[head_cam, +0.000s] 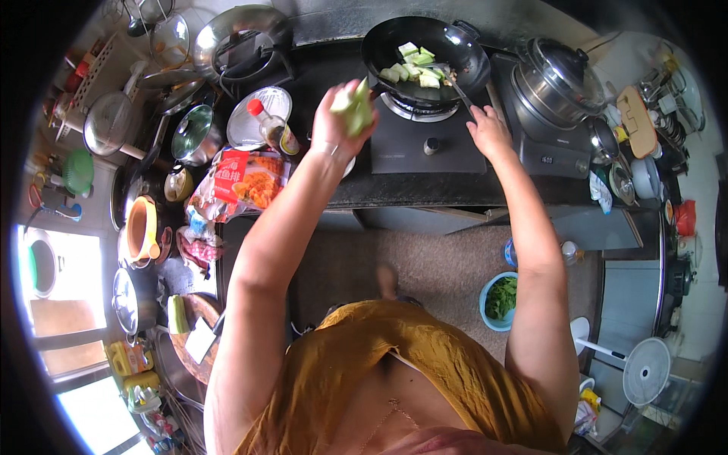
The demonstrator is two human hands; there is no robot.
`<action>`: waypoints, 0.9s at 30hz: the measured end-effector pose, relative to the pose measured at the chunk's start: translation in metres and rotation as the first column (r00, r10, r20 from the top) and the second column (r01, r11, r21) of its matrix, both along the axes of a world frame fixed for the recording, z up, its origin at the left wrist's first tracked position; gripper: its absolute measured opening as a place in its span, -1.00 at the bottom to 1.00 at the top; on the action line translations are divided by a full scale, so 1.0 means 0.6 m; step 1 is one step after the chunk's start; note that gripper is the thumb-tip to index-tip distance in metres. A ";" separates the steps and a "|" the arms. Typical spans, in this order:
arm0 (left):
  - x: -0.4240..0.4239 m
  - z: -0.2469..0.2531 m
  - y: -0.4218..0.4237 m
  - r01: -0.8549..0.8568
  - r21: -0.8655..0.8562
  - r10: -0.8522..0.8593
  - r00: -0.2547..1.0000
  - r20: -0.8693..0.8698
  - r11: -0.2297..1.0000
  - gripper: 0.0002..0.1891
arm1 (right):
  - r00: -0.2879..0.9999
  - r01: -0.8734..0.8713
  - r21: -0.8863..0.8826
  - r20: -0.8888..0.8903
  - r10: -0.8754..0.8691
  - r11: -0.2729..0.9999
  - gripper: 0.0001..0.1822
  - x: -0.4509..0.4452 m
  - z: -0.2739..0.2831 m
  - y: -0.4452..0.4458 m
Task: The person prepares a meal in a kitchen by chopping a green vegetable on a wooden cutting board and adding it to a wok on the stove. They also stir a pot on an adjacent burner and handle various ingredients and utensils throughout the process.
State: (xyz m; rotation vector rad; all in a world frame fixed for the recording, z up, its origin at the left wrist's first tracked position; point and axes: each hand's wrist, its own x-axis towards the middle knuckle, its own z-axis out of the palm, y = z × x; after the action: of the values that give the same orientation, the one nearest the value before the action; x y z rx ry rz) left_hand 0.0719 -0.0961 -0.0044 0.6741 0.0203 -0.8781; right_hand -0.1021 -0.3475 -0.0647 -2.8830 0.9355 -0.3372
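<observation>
My left hand [344, 122] is raised beside the black wok [392, 37], with pale green gourd pieces [357, 108] in its palm and fingers. The wok sits over a gas burner [421, 114] at the back of the counter. Inside it lie several cut gourd pieces [418, 57], with small brownish bits near them. On the right, my right hand [490, 132] grips the handle of a metal spatula [459, 94]. The spatula's blade rests in the wok against the gourd and is partly covered by it.
A sauce bottle with a red cap [276, 128], a foil-like oval dish [242, 128] and a food packet [250, 176] stand left. A steel pot [554, 79] sits on an electric cooker at right. A round cutting board [187, 355] holds a gourd piece [178, 315] and a cleaver [200, 340].
</observation>
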 end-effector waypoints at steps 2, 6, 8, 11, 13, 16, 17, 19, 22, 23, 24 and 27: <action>0.021 0.037 -0.102 -0.066 0.041 0.066 0.998 0.021 0.997 -0.57 | 0.999 -0.050 -0.025 -0.004 0.050 0.998 -0.62 0.004 0.000 -0.002; 0.040 0.080 -0.195 -0.211 0.240 0.199 0.977 0.077 0.947 -0.30 | 0.985 0.014 -0.132 -0.171 -0.036 0.991 -0.69 0.022 0.053 -0.003; 0.020 0.082 -0.183 -0.136 0.253 0.090 0.978 0.187 0.958 -0.32 | 0.982 0.009 -0.146 -0.185 -0.037 0.989 -0.69 0.011 0.100 -0.016; 0.005 0.032 -0.117 0.011 0.362 -0.198 0.852 0.485 0.932 -0.50 | 0.973 0.041 -0.038 -0.225 -0.049 0.998 -0.64 0.008 0.180 -0.040; -0.010 -0.003 -0.039 0.231 0.414 -0.434 0.744 0.508 0.880 -0.60 | 0.978 0.048 -0.029 -0.202 -0.053 0.998 -0.62 0.005 0.229 -0.048; -0.059 -0.030 0.093 0.310 0.529 -0.567 0.699 0.435 0.789 -0.59 | 0.935 -0.161 -0.060 -0.328 0.133 0.985 -0.62 0.011 0.265 -0.158; -0.065 -0.052 0.142 0.332 0.550 -0.594 0.691 0.412 0.766 -0.57 | 0.924 -0.070 0.096 -0.368 0.101 0.993 -0.59 0.021 0.294 -0.157; -0.078 -0.080 0.239 0.304 0.642 -0.641 0.660 0.391 0.704 -0.54 | 0.847 -0.186 0.105 -0.486 0.214 0.977 -0.64 0.040 0.313 -0.200; -0.097 -0.140 0.366 0.181 0.737 -0.489 0.842 0.226 0.651 -0.58 | 0.786 -0.028 0.182 -0.603 0.134 0.983 -0.72 0.094 0.265 -0.196; -0.107 -0.151 0.403 0.154 0.767 -0.392 0.910 0.136 0.623 -0.60 | 0.789 0.021 0.170 -0.608 0.088 0.985 -0.75 0.109 0.237 -0.174; -0.112 -0.172 0.432 0.144 0.780 -0.351 0.931 0.102 0.609 -0.64 | 0.844 -0.050 0.094 -0.528 0.093 0.994 -0.75 0.114 0.168 -0.202; -0.144 -0.229 0.528 0.106 0.818 -0.216 0.976 0.023 0.566 -0.69 | 0.975 0.195 0.035 -0.114 -0.190 0.980 -0.70 0.149 0.098 -0.082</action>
State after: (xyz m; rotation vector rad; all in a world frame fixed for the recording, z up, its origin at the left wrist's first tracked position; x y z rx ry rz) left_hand -0.0142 0.2209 -0.1417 1.6384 0.2786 -0.9912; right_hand -0.0127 -0.3967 -0.0057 -2.7995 1.2288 -0.1685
